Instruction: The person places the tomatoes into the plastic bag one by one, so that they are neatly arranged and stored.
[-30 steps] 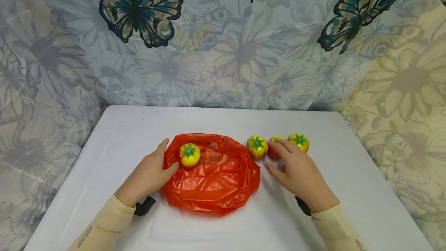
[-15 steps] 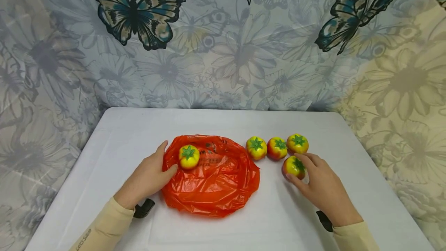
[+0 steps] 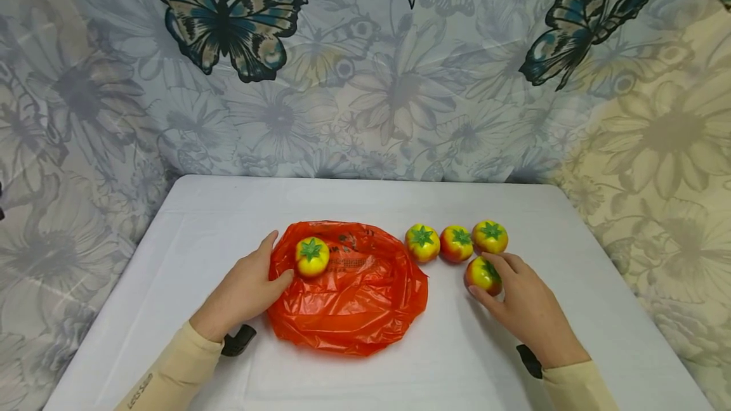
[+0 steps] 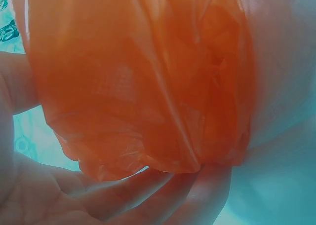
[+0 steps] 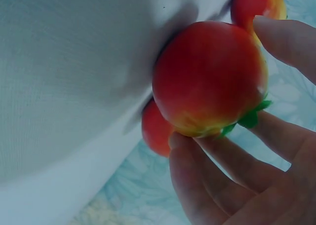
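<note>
A crumpled red plastic bag point(image 3: 354, 297) lies on the white table. My left hand point(image 3: 242, 287) holds its left edge, thumb on the near side and fingers behind; in the left wrist view the orange-looking bag point(image 4: 128, 87) fills most of the picture above the fingers point(image 4: 148, 200). One red-and-yellow tomato point(image 3: 312, 257) with a green star-shaped calyx sits on the bag beside that thumb. My right hand point(image 3: 528, 309) grips another tomato point(image 3: 481, 276) between thumb and fingers, low at the table; its red underside point(image 5: 207, 77) shows in the right wrist view.
Three more tomatoes stand in a row right of the bag: a left one point(image 3: 422, 243), a middle one point(image 3: 456, 243) and a right one point(image 3: 490, 236), just behind the held one. The white table point(image 3: 228, 208) ends at a wall hung with butterfly-print cloth point(image 3: 400, 113).
My right hand has moved right and toward me from the tomato row, and a tomato shows in its grip. Over the last half second it barely moves. The left hand stays on the bag.
</note>
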Demonstrator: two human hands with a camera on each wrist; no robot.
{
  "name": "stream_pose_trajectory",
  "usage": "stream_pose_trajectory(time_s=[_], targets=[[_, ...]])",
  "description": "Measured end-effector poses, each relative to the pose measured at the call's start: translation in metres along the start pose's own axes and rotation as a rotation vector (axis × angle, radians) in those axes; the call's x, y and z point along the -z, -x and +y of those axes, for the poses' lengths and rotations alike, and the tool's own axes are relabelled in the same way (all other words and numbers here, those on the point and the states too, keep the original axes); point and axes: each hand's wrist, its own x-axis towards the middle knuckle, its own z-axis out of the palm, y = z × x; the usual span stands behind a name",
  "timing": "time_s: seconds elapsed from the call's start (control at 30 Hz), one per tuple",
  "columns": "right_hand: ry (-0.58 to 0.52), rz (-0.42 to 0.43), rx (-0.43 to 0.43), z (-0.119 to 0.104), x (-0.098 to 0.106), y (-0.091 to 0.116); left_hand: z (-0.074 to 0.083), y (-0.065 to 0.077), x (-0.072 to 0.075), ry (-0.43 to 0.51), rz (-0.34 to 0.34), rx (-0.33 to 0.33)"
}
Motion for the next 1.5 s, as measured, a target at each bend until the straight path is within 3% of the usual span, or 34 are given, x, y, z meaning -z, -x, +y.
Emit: stream_pose_trajectory(time_s=[0.4,0.7,1.13,1.5], targets=[[0.004,0.017,0.025,0.0,-0.001,-0.001,0.002,0.0,0.0,-0.007,-0.005,0.015],[0.002,0.08,0.093,-0.014,0.014,-0.005,0.0,0.0,-0.001,-0.002,-0.01,0.018],[0.004,0.097,0.236,-0.058,0.036,-0.023,0.001,0.0,0.001,0.003,-0.011,0.016],[-0.048,0.065,0.346,-0.11,0.026,-0.052,0.0,-0.001,0.002,0.016,-0.02,0.022]])
